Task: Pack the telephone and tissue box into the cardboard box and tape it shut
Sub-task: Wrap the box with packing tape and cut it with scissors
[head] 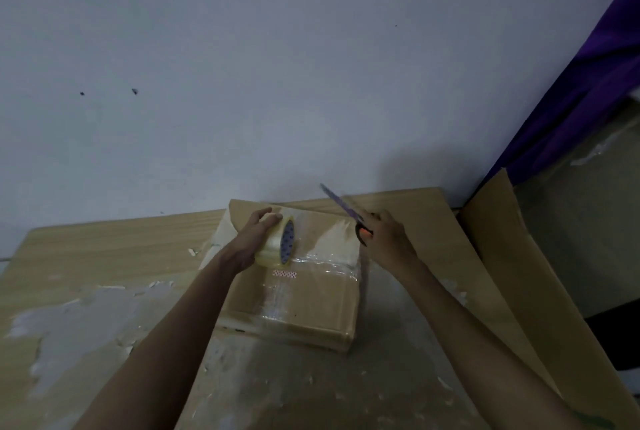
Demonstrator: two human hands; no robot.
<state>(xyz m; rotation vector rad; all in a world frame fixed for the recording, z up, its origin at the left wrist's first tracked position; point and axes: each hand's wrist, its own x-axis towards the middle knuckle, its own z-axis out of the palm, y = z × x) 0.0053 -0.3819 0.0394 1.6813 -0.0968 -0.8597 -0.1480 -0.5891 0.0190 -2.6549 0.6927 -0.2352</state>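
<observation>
- Two bare forearms come in from the bottom edge, nearest the camera, and converge toward the box (304, 294) at the centre of the table (86, 256).
- The box lies closed, its flaps down, with glossy clear tape running across the top and over its 3 o'clock edge. The telephone and tissue box cannot be seen; whether they are inside cannot be told.
- The left hand (252, 242) is wrapped around the tape roll (278, 242), fingers over its top, holding it on edge against the far-left part of the box lid, at about 11 o'clock from the box centre.
- The roll's core faces 3 o'clock, toward the other hand.
- The right hand (384, 233) is closed on the scissors (346, 213), gripping the orange-and-black handles just beyond the box's 1 o'clock corner.
- The blades point up and away toward 11 o'clock, above the box's far edge; blur hides whether they are apart.
- A large cardboard sheet (491, 256) leans at 3 o'clock of the box, close behind the right forearm and overhanging the table's right side.
- A purple cloth (581, 83) hangs at 2 o'clock, above that sheet.
- The table top is scuffed, with pale torn patches and tape scraps around the box, thickest at 7 o'clock.
- A plain wall (277, 65) stands just behind the table's far edge.
</observation>
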